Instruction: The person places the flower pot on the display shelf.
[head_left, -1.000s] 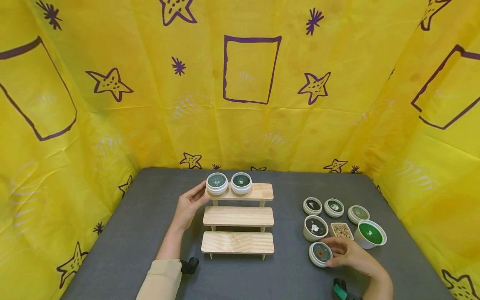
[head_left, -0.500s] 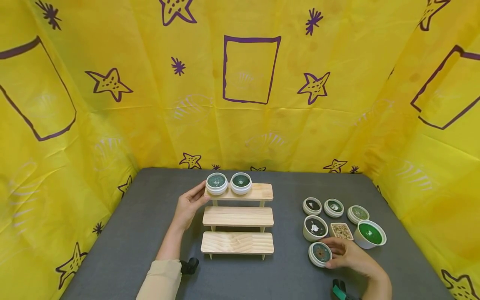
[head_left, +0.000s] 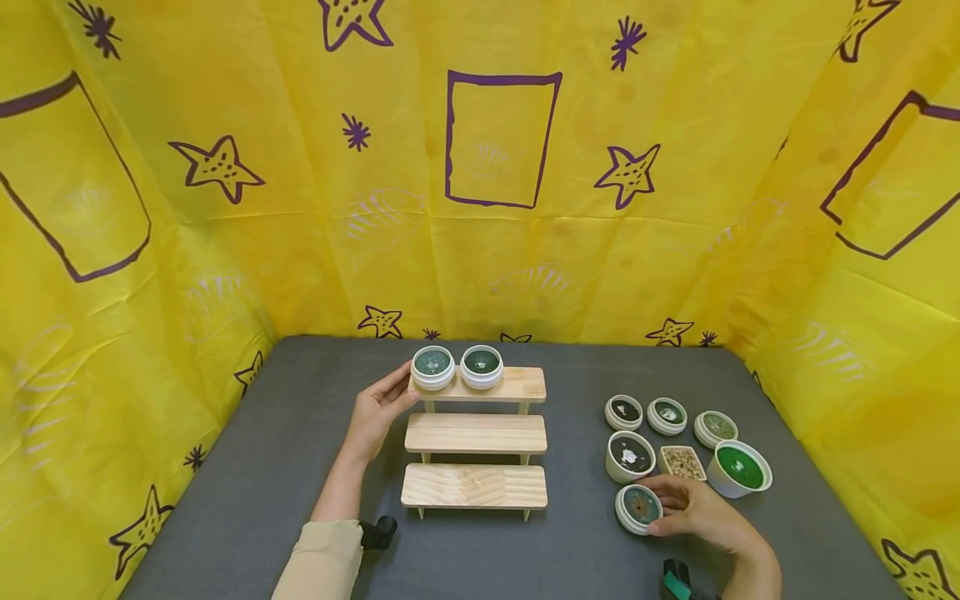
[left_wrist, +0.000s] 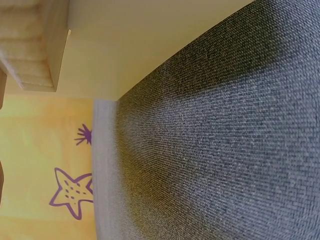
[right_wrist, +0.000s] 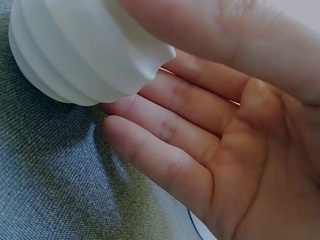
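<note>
1. The brown-centred pot [head_left: 640, 506] lies at the fingertips of the right hand [head_left: 697, 512], ahead of the open palm, its filled face up. The wrist view cannot settle whether its base is fully on the grey table [head_left: 570, 542].
2. The right hand pinches its side wall, thumb nearer the body and fingers beyond; holding it by the wall presumably spares the filled surface.
3. Just beyond that grip stand the dark cup [head_left: 617, 469] and square dish [head_left: 678, 447]; the green cup [head_left: 720, 486] is beyond the knuckles, to the right. They seem grouped within easy reach.
4. Well left of that grip, the left hand [head_left: 375, 412] is at the left end of the top shelf [head_left: 521, 383], perhaps steadying it. I cannot tell whether it pinches the wood or merely touches.
5. Just right of the left fingertips sits the blue-green pot [head_left: 432, 367], with the dark-green pot [head_left: 482, 367] next along, apparently leaving room to the right.
</note>
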